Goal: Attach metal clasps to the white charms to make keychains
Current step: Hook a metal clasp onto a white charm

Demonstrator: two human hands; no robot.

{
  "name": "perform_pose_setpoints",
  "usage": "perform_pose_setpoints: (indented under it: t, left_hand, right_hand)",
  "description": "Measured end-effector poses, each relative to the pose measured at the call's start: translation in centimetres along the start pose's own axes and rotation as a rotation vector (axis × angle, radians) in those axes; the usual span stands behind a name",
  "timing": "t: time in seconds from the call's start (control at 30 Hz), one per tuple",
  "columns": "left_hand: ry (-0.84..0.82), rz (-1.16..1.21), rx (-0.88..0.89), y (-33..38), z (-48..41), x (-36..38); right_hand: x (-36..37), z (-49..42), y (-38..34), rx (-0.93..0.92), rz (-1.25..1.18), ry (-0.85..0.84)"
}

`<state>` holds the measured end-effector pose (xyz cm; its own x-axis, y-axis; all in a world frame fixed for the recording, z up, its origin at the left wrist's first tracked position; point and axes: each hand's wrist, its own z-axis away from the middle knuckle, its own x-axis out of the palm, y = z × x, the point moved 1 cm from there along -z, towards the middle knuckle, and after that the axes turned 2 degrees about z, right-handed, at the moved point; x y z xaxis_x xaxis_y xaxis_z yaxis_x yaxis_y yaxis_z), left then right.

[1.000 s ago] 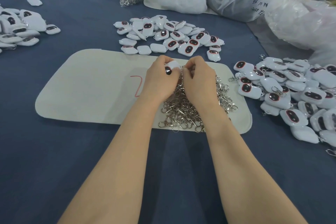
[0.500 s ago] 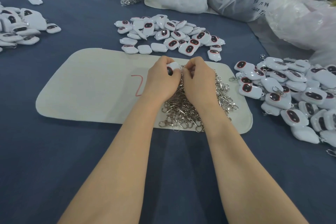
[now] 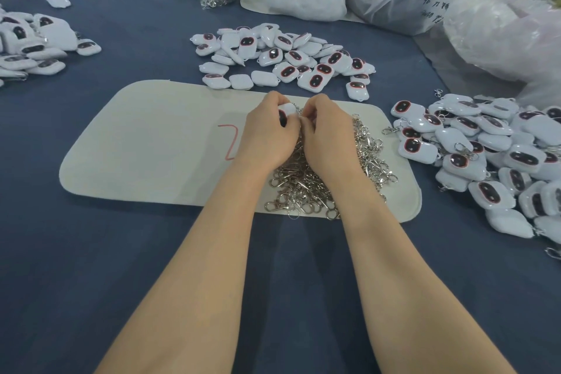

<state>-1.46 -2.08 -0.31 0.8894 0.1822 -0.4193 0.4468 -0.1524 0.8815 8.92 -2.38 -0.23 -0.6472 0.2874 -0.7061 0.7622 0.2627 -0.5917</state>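
Now | white charm (image 3: 287,109) in left hand (image 3: 267,135) grip | right hand (image 3: 326,133) just beside

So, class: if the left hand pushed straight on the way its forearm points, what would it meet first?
Probably the pile of loose white charms just past the mat; the charm the left hand holds would likely touch first.
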Motion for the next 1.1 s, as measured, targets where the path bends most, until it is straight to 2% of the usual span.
perform_pose_setpoints:
  t: [0.1,0.2,0.37,0.53,0.77,0.87,0.93,1.03,1.1]
  left_hand:
    - [-0.012,0.083,-0.026,0.4,0.1,-0.1]
    - [-0.006,0.426,-0.219,0.8,0.1,-0.3]
    - [-0.044,0.906,-0.476,1.3,-0.1,-0.8]
    - [-0.064,1.012,-0.586,1.7,0.2,-1.0]
    - [-0.058,0.943,-0.521,1.4,0.1,-1.0]
    - [0.002,0.853,-0.424,1.1,0.0,-1.0]
    - [0.044,0.620,-0.286,1.0,0.0,-0.9]
    - [0.080,0.114,-0.001,0.8,0.1,-0.8]
    - [0.067,-0.081,0.120,0.5,0.3,-0.5]
  right_hand:
    - [0.0,0.1,0.0,0.007,-0.064,0.038]
    - [-0.4,0.0,-0.1,0.072,-0.264,0.076]
    - [-0.3,-0.1,-0.1,0.140,-0.390,-0.019]
    - [-0.4,-0.2,-0.5,0.132,-0.473,0.120]
    - [-0.4,-0.2,-0.5,0.139,-0.477,0.107]
    - [-0.6,-0.2,-0.2,0.082,-0.375,0.070]
    - [-0.6,-0.2,0.0,0.042,-0.272,0.067]
    - [-0.7,-0.1,0.3,0.010,-0.148,0.041]
    - [-0.6,-0.2,0.5,-0.003,-0.082,-0.006]
